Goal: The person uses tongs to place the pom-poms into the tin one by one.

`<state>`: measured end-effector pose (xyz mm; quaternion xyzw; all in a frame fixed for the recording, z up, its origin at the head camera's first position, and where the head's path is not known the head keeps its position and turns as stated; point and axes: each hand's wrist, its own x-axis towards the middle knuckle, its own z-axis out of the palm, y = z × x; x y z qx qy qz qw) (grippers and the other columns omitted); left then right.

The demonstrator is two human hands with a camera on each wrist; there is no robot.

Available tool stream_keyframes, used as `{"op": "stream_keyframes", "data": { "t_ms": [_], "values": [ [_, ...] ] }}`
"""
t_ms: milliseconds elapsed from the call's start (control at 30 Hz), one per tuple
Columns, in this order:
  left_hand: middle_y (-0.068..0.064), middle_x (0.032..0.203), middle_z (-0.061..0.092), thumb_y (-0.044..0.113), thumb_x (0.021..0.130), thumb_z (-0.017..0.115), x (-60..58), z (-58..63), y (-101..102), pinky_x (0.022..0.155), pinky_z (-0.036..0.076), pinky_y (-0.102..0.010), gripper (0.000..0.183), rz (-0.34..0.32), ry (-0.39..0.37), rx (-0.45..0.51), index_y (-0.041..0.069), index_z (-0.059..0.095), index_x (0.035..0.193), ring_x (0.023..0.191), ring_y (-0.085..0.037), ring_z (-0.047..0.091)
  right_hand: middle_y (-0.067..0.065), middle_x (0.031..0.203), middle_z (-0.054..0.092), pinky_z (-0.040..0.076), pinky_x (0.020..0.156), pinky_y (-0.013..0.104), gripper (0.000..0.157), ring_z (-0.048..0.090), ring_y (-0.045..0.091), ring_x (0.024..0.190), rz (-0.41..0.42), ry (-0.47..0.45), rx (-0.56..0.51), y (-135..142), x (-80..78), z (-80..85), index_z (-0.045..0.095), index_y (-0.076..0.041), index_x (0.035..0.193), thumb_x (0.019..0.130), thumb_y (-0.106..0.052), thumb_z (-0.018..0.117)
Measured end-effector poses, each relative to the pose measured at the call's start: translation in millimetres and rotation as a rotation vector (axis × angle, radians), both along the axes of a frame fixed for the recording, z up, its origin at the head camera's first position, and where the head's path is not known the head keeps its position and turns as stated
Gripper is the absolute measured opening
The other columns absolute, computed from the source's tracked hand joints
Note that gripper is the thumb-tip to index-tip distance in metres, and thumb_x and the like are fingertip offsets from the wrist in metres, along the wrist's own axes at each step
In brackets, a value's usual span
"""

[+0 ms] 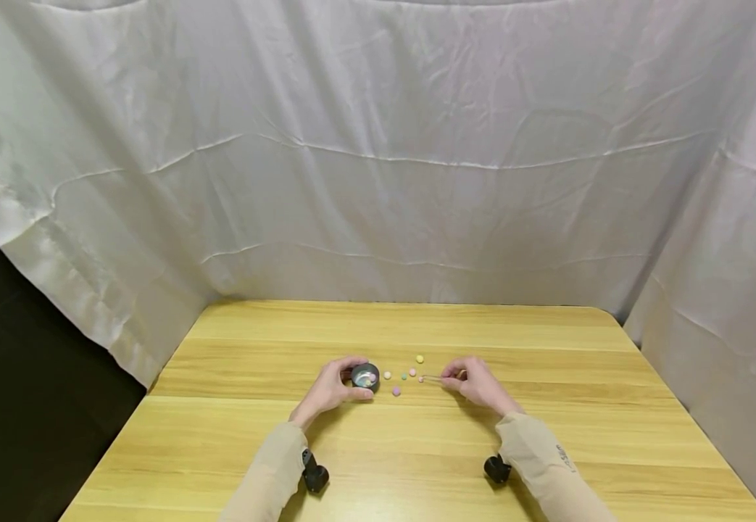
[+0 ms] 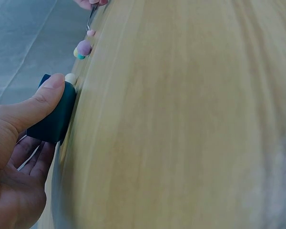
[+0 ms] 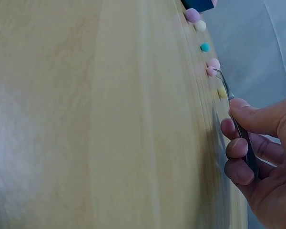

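On the table, my left hand (image 1: 330,386) holds a small dark round cup (image 2: 57,117), thumb on one side and fingers on the other. A few pale balls lie inside the cup. My right hand (image 1: 480,383) pinches bent-tip tweezers (image 3: 245,136), which point left. Their tips are at a small pink ball (image 3: 211,71); whether they grip it I cannot tell. Between cup and tweezers lie a white ball (image 1: 387,375), a purple ball (image 1: 396,391), a green ball (image 1: 404,376) and a larger pink ball (image 1: 412,373). A yellow ball (image 1: 420,359) sits farther back.
The wooden table (image 1: 273,326) has light grain and rounded back corners. Grey-white curtains (image 1: 417,203) hang behind it and at both sides. A black surface (image 1: 19,377) shows at the far left. Black wrist cameras (image 1: 315,477) hang below both sleeves.
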<state>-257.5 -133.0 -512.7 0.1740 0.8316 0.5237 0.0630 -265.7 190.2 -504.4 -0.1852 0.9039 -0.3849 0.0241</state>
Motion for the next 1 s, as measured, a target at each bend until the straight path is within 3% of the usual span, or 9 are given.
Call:
{"op": "stream_keyframes", "data": {
  "t_ms": [200, 733, 1000],
  "values": [
    [-0.02, 0.13, 0.065, 0.011, 0.08, 0.086, 0.9, 0.1, -0.1, 0.098, 0.055, -0.045, 0.062, -0.004, 0.001, 0.002, 0.001, 0.06, 0.135, 0.112, -0.032, 0.066, 0.005, 0.081, 0.07, 0.044, 0.059, 0.019, 0.006, 0.052, 0.006, 0.068, 0.012, 0.001, 0.001, 0.5, 0.6, 0.2, 0.076, -0.004, 0.089, 0.092, -0.005, 0.07],
    [-0.02, 0.129, 0.065, 0.012, 0.079, 0.086, 0.6, -0.2, 1.1, 0.097, 0.055, -0.046, 0.062, 0.003, 0.008, -0.003, 0.001, 0.06, 0.135, 0.112, -0.033, 0.066, 0.002, 0.082, 0.068, 0.041, 0.056, 0.019, 0.006, 0.053, 0.012, 0.068, -0.069, -0.043, 0.022, -5.1, 2.9, 3.6, 0.075, -0.007, 0.089, 0.093, -0.007, 0.07],
    [-0.019, 0.129, 0.066, 0.011, 0.08, 0.086, 1.0, 0.3, 0.5, 0.097, 0.055, -0.045, 0.061, 0.009, -0.001, -0.001, 0.002, 0.061, 0.134, 0.111, -0.032, 0.066, 0.004, 0.082, 0.068, 0.042, 0.054, 0.02, 0.007, 0.053, 0.011, 0.066, -0.053, -0.02, 0.023, -3.2, 2.7, 3.8, 0.075, -0.006, 0.089, 0.093, -0.006, 0.069]
  ]
}}
